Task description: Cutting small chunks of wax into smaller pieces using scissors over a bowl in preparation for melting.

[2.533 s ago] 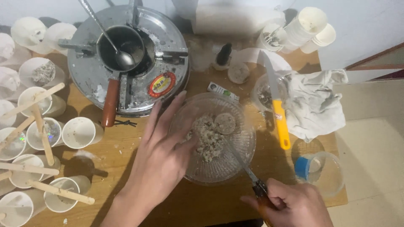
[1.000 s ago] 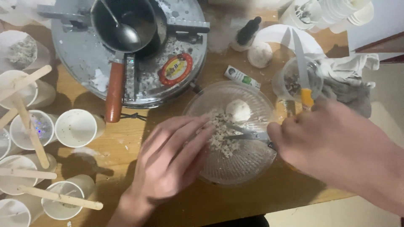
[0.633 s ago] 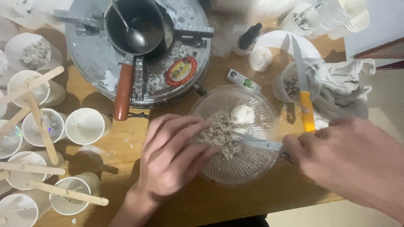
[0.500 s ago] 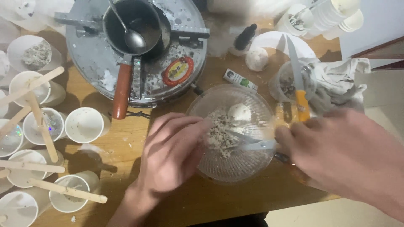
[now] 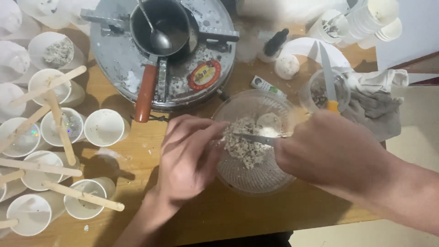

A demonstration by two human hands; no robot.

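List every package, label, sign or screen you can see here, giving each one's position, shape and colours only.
Round sticker: on the grey metal stove top, right of the red pan handle; red with a yellow centre.
Small flat packet: on the wooden table just above the clear bowl; oblong, white with green and a dark end.
No signs or screens in view.

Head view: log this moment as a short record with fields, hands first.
left hand: left hand rests on the rim of the clear bowl, fingers reaching into it
right hand: right hand grips a metal blade whose tip is in the crumbly mixture
in bowl: mixture plus a pale round lump
left of bowl: paper cups with wooden sticks
behind bowl: round metal hotplate carrying a dark pot
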